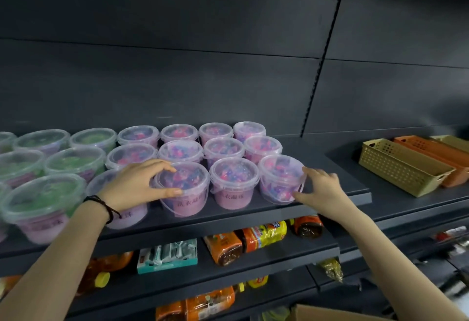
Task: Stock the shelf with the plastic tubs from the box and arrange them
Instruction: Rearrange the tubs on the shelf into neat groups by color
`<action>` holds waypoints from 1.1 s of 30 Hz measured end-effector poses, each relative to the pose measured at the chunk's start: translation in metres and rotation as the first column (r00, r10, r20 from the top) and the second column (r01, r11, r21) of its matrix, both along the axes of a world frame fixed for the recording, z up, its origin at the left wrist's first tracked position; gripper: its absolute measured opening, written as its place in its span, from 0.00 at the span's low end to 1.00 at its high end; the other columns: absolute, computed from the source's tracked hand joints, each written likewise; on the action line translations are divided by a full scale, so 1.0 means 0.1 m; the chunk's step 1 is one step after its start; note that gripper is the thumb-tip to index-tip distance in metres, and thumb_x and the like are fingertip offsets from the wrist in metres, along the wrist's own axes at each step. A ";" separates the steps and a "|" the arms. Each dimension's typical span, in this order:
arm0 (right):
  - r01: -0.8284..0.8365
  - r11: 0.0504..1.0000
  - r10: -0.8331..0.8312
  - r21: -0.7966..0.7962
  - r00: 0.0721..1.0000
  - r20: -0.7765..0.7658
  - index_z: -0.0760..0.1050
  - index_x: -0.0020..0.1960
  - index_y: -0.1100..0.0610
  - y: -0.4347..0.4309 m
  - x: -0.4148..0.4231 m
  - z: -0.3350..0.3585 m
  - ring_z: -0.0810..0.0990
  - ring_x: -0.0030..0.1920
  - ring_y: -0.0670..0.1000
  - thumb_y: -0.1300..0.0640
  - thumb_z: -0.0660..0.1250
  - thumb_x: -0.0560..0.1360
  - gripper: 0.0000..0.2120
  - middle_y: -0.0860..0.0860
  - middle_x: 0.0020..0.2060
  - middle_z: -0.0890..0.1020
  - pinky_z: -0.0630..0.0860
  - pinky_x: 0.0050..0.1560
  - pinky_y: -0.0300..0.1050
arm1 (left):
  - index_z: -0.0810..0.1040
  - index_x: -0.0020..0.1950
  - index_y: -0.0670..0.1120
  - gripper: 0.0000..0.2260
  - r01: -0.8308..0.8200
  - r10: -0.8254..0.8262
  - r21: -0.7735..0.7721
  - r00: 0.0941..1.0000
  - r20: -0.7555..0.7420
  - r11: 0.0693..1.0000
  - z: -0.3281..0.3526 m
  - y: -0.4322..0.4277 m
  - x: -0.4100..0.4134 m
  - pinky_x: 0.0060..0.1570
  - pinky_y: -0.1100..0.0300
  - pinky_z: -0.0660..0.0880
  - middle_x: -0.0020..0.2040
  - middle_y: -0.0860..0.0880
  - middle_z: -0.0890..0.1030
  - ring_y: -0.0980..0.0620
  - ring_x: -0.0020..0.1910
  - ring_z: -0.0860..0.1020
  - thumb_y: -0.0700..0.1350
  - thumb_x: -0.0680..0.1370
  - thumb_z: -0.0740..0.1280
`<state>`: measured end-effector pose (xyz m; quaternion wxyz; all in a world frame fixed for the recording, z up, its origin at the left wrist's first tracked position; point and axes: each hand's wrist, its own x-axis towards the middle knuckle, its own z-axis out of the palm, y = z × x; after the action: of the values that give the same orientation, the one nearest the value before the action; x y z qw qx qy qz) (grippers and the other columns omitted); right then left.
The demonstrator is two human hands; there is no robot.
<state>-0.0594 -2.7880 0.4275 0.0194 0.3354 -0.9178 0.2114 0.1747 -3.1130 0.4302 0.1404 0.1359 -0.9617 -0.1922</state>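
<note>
Head view is showing the left hand [134,183] gripping the clear plastic tub of pink and blue beads [181,188] at the front of the dark metal shelf [253,216], fingers and thumb curling round its lid rim from 9 o'clock. The right hand [322,188] is lying open, slightly blurred, with its fingertips touching the 3 o'clock wall of the rightmost front tub [280,178]. Between them the middle front tub [234,182] is standing untouched, at 3 o'clock from the left fingers and 9 o'clock from the right ones.

All three are standing upright, long axis vertical, thin bail handles hanging at the front. The row is sitting near the shelf's lip, so any squaring-up is probably calling for a push toward 12 o'clock or a sideways squeeze, each hand working its own end.

Two more rows of the same tubs are crowding in at 12 o'clock, leaving little room to go back. Green-filled clear tubs [43,204] are packing the 9 o'clock side, while a tan perforated basket [403,166] is resting well off at 3 o'clock. A cardboard box corner [330,314] is showing at 6 o'clock, below the right forearm.
</note>
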 end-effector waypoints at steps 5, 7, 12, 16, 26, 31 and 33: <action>-0.174 0.976 0.176 -0.128 0.984 0.002 0.83 0.44 0.51 0.17 -0.10 0.17 0.65 0.61 0.49 0.50 0.78 0.66 0.09 0.45 0.54 0.74 0.56 0.59 0.41 | 0.75 0.60 0.59 0.38 -0.017 0.017 -0.030 1.000 -0.003 0.999 0.01 0.02 0.00 0.63 0.57 0.68 0.61 0.62 0.75 0.60 0.61 0.72 0.80 0.60 0.57; -0.228 0.968 0.235 -0.107 0.970 0.058 0.82 0.39 0.46 0.09 -0.15 0.22 0.62 0.62 0.48 0.47 0.78 0.65 0.07 0.44 0.58 0.71 0.59 0.64 0.46 | 0.75 0.59 0.61 0.36 -0.038 0.037 -0.104 0.999 -0.010 0.994 0.00 0.02 0.00 0.66 0.52 0.66 0.62 0.62 0.75 0.58 0.63 0.71 0.81 0.60 0.56; -0.224 0.974 0.225 -0.036 0.973 0.051 0.74 0.42 0.38 -0.28 -0.28 0.14 0.70 0.57 0.52 0.31 0.69 0.61 0.16 0.44 0.52 0.76 0.69 0.60 0.53 | 0.73 0.60 0.64 0.32 -0.090 0.085 -0.234 0.996 -0.032 0.968 -0.02 0.00 0.06 0.69 0.43 0.59 0.64 0.65 0.72 0.59 0.67 0.67 0.80 0.64 0.53; -0.179 0.983 0.176 -0.040 0.982 -0.074 0.73 0.46 0.42 -0.43 -0.29 0.05 0.69 0.56 0.55 0.35 0.70 0.65 0.16 0.46 0.50 0.75 0.66 0.55 0.47 | 0.74 0.52 0.65 0.15 -0.155 0.140 -0.016 0.927 -0.347 0.988 0.05 0.05 0.29 0.62 0.49 0.70 0.56 0.58 0.80 0.54 0.59 0.76 0.69 0.72 0.57; -0.326 0.927 0.289 -0.184 0.936 -0.204 0.80 0.54 0.50 -0.56 -0.22 0.05 0.73 0.60 0.54 0.36 0.65 0.71 0.21 0.46 0.56 0.78 0.69 0.60 0.50 | 0.69 0.60 0.69 0.23 -0.267 0.268 -0.087 0.963 0.002 0.960 0.00 0.01 0.76 0.67 0.58 0.63 0.66 0.60 0.73 0.60 0.66 0.68 0.75 0.68 0.57; -0.628 0.769 0.615 -0.119 0.778 -0.130 0.76 0.64 0.48 -0.75 -0.04 0.10 0.69 0.63 0.41 0.45 0.69 0.74 0.19 0.45 0.63 0.76 0.59 0.65 0.30 | 0.75 0.65 0.57 0.21 -0.387 0.394 -0.191 0.919 -0.004 0.902 -0.01 0.17 0.66 0.63 0.61 0.65 0.68 0.56 0.74 0.55 0.69 0.69 0.61 0.74 0.65; -0.674 0.734 0.669 -0.081 0.739 -0.079 0.76 0.64 0.47 -0.82 0.00 0.09 0.69 0.64 0.42 0.46 0.70 0.74 0.20 0.44 0.63 0.75 0.60 0.66 0.32 | 0.74 0.66 0.57 0.22 -0.418 0.429 -0.228 0.903 0.000 0.880 0.01 0.20 0.63 0.60 0.61 0.67 0.68 0.56 0.73 0.55 0.68 0.69 0.62 0.75 0.65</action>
<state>-0.0589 -2.8698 0.4362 -0.0204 0.6471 -0.7220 0.2442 0.2379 -3.0930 0.4307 0.1689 0.3310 -0.9273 -0.0446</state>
